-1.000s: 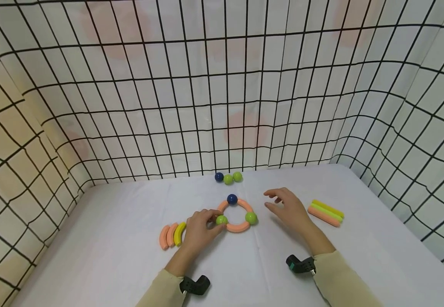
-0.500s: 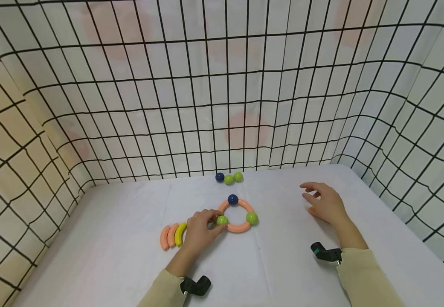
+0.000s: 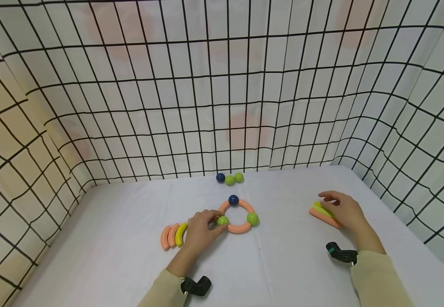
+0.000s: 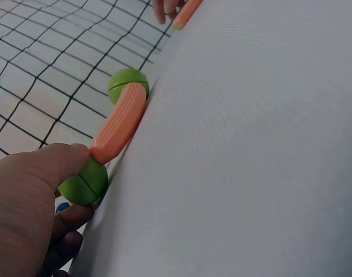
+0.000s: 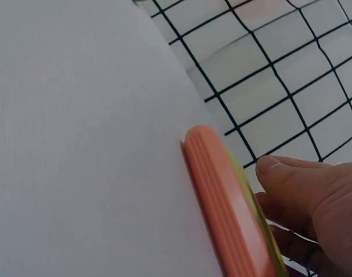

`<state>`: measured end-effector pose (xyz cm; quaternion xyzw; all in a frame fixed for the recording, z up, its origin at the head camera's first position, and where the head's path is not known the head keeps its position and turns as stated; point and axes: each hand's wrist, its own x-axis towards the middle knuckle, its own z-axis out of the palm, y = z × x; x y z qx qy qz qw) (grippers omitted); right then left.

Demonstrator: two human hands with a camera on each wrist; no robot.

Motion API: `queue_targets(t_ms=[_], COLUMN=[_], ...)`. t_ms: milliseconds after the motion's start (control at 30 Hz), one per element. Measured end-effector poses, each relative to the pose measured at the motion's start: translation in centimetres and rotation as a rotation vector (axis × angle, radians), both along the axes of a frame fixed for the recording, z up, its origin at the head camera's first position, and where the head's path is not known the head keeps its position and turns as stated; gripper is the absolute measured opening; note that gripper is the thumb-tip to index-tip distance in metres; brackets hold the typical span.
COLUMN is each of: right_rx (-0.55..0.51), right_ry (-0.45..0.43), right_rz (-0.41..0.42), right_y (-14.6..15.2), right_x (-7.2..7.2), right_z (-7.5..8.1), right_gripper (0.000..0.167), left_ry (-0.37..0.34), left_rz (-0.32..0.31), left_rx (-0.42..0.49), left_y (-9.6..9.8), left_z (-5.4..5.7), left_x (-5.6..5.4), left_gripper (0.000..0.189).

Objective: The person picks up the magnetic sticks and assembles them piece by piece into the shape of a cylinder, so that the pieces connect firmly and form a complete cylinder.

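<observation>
In the head view, three orange curved rods (image 3: 239, 229) and three balls form a ring on the white table. A dark blue ball (image 3: 233, 200) sits at its far side and a green ball (image 3: 252, 219) at its right. My left hand (image 3: 201, 230) pinches the ring's left green ball (image 4: 85, 183), thumb on one side and fingers on the other. My right hand (image 3: 346, 209) is over the straight sticks at the right, thumb and fingers apart. Beneath it lie an orange stick (image 5: 219, 202), a yellow-green stick (image 3: 321, 209) and a yellow stick (image 3: 316, 203), partly hidden by the hand.
Left of the ring, two orange curved rods (image 3: 165, 238) and a yellow curved rod (image 3: 180, 235) lie side by side. Behind the ring sit a loose blue ball (image 3: 220, 178) and two green balls (image 3: 229, 180). Black netting (image 3: 241, 106) over white cloth encloses the table's back and sides.
My right hand has moved right, away from beside the ring, and come down over the straight sticks. The left hand keeps its pinch on the green ball, and the ring stays put.
</observation>
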<state>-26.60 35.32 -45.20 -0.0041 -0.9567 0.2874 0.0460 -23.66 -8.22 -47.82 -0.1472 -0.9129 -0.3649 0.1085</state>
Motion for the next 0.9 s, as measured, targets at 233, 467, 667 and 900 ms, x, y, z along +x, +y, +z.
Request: queue_targets(t_ms=[233, 467, 667, 900], right_rx=[0.004, 0.019, 0.037, 0.043], right_ry=[-0.026, -0.018, -0.002, -0.022], right_rz=[0.000, -0.009, -0.023, -0.074], right_y=[0.5, 1.3, 1.7, 1.9], right_x=[0.2, 0.7, 0.8, 1.0], right_z=[-0.6, -0.5, -0.5, -0.6], right_gripper=[0.036, 0.037, 0.041, 0.044], left_ry=[-0.001, -0.020, -0.026, -0.019], left_rz=[-0.007, -0.010, -0.006, -0.004], left_rx=[0.006, 0.008, 0.003, 0.007], left_y=[0.0, 0.1, 0.1, 0.1], left_z=[0.0, 0.3, 0.3, 0.3], left_x=[0.0, 0.1, 0.1, 0.2], left_gripper=[0.033, 0.034, 0.033, 0.033])
